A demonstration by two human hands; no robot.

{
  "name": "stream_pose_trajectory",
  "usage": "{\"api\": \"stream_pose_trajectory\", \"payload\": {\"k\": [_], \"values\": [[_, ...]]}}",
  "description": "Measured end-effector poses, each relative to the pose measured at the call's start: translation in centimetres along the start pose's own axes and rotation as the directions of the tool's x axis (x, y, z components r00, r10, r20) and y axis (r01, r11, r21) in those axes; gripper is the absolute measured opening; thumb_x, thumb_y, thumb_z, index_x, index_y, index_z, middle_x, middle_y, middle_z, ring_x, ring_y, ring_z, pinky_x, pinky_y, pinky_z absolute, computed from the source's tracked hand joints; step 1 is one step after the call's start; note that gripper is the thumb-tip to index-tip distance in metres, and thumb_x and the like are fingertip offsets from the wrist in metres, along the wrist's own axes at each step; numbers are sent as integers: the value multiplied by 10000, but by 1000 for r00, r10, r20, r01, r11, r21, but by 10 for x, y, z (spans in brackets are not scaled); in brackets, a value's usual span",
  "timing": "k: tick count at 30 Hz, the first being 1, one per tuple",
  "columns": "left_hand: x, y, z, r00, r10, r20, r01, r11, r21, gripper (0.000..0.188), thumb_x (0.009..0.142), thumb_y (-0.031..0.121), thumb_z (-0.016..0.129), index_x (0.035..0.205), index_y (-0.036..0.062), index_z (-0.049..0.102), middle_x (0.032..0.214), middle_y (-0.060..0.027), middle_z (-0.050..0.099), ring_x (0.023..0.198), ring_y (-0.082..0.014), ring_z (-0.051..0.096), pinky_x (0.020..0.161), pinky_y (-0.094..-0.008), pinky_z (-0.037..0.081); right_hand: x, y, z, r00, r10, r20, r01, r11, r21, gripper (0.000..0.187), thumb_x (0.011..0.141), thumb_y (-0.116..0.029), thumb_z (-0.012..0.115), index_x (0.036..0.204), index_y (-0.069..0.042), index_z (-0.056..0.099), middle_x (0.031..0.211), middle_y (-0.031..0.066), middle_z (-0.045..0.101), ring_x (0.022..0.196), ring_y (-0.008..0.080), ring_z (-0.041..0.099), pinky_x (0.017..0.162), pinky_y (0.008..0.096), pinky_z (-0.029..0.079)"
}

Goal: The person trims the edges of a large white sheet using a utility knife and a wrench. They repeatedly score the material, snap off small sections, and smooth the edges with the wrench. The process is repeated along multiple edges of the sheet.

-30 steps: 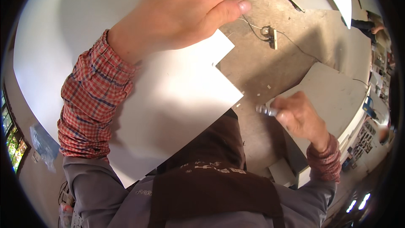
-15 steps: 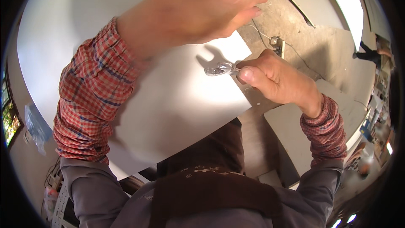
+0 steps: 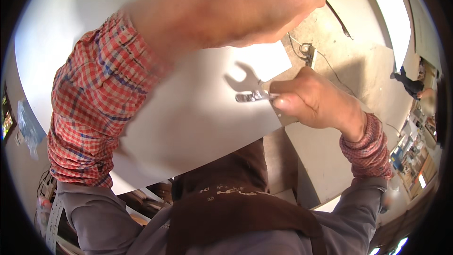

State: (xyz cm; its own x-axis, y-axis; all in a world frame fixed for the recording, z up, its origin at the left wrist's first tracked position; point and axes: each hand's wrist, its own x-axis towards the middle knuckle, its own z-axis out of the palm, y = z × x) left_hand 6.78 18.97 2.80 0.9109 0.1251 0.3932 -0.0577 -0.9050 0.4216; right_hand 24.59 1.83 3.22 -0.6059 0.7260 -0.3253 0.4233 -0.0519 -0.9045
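My right hand is closed round the handle of a small silver open-end wrench. The wrench head points left over the edge of a large smooth white panel and throws a forked shadow on it. My left hand is raised, close to the camera, above the upper part of the panel. Its fingers are curled together toward the right. Whatever they may grip is hidden behind the hand and the upper picture edge.
On the floor beyond the panel lies a black power strip with cables. Flat pale boards are at the right. Another person in dark clothes appears at the far right. A clear plastic bag hangs at the far left.
My left hand has moved up and to the right. The wrench in my right hand has turned more edge-on and dropped slightly lower in the picture. The view has shifted a little.
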Motion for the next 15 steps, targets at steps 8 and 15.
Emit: {"api": "stream_pose_trajectory", "payload": {"k": [8,15], "values": [[6,10,-13,971,-154,181,145,987,62,78,908,61,641,916,-4,599,577,-147,599,480,-312,629,437,-408,484,-6,-6,-12,1000,-26,5,26,972,-233,421,1065,-383,600,801,-59,655,589,146,574,557,377,616,546,476,479],[3,10,-11,983,-115,140,113,993,24,114,914,113,637,871,18,591,582,-135,603,477,-294,613,447,-419,469,-72,-25,48,962,214,168,-113,877,-468,404,1044,-419,629,861,-62,678,581,158,562,543,373,619,523,474,477]]}}
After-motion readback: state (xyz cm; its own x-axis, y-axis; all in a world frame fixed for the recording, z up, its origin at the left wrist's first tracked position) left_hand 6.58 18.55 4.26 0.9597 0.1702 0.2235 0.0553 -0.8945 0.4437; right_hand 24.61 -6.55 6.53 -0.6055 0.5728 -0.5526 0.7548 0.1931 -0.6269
